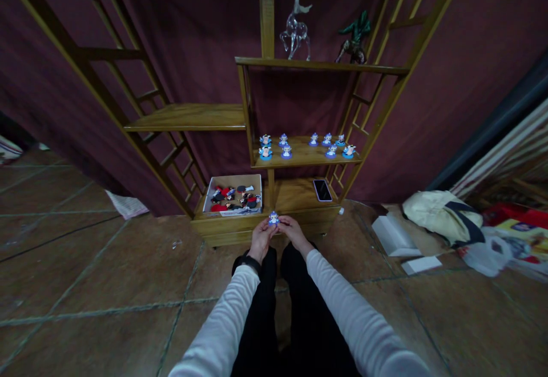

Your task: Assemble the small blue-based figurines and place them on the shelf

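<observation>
Between my two hands I hold a small purple-and-white figurine [273, 218] upright, in front of the lowest shelf. My left hand [260, 239] grips its left side, and my right hand [294, 232] pinches it from the right. Several similar figurines [286, 151] in purple, white and blue stand on the middle shelf [306, 154], grouped toward its left and right ends. Just beyond my left hand, a shallow cardboard box [210, 194] on the lowest shelf holds several red, black and white figures [226, 193].
A phone [322, 190] lies on the lowest shelf at right. Above stand a clear deer ornament [295, 32] and a dark green figure [354, 39]. On the floor at right are a white box [394, 235], a cream-coloured bag [440, 214] and plastic bags [492, 254].
</observation>
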{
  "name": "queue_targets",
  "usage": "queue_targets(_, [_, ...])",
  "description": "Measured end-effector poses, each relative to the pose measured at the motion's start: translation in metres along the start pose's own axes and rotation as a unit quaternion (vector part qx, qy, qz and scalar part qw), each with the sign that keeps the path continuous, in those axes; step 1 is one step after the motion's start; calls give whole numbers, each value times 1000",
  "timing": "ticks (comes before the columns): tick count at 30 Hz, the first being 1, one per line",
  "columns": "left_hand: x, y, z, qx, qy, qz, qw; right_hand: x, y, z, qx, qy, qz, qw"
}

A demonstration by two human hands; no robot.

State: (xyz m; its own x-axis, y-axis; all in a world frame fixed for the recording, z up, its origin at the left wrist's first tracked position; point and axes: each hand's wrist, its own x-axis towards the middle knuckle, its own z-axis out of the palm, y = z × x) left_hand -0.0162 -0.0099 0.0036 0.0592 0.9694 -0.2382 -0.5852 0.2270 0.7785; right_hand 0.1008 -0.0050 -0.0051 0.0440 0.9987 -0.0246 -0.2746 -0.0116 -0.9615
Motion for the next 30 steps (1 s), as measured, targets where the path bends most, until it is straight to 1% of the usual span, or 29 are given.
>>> queue_targets(5, [1, -1, 0, 14, -9, -1, 1000, 3, 3, 0, -30, -7, -43, 999])
queue_targets(8, [2, -2, 0, 17, -9, -9, 1000, 5, 5, -1, -52, -18, -47, 997])
queue_targets(13, [3, -3, 0, 13, -18, -26, 999, 6, 7, -5, -103, 0, -45, 994])
queue_targets(18, [3, -3, 0, -4, -11, -46, 999, 7, 7, -8, -173, 24, -45, 984])
queue_targets(27, [6, -14, -3, 25, -4, -7, 1000, 6, 9, -6, -260, 56, -58, 962])
queue_targets(30, [6, -15, -3, 26, 1, -2, 1000, 6, 10, -6, -265, 59, -56, 961])
